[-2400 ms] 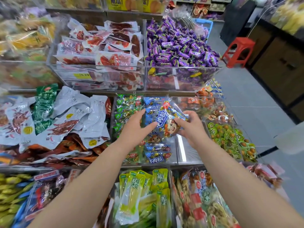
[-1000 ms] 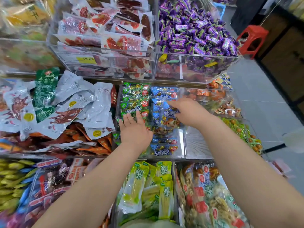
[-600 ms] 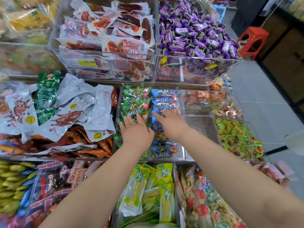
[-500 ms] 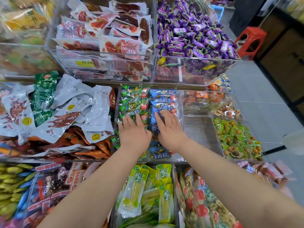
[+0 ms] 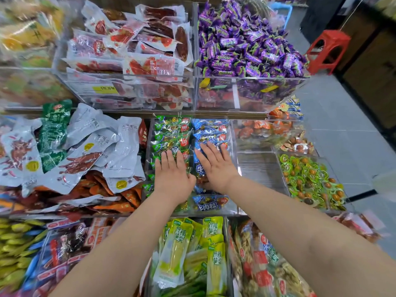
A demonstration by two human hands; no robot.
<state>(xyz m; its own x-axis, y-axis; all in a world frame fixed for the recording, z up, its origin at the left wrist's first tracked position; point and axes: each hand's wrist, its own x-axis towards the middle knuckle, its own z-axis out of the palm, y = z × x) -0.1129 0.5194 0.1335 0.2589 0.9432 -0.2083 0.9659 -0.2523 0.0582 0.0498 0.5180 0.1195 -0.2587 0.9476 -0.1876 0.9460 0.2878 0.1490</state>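
Packets of wrapped snacks are being pressed level in a clear bin (image 5: pixel 233 142). Two hands are counted, both flat with straight fingers and holding nothing. The left hand (image 5: pixel 172 179) is laid on the green packets (image 5: pixel 171 133) and the right hand (image 5: pixel 215 168) on the blue packets (image 5: pixel 211 130), with the thumbs almost touching.

Two columns are seen side by side, green along the left wall of the bin and blue along the right wall. Each is overlapped like tiles from the back edge to the front edge. About five green and four blue packets are shown beyond the fingertips, and two more blue ones at the front edge; those under the palms cannot be counted.

The packets are judged light, soft and crinkly, with glossy film that is likely to slide under pressure. A single one is best pinched at its sealed end or across its narrow width, not squeezed at the filled middle.
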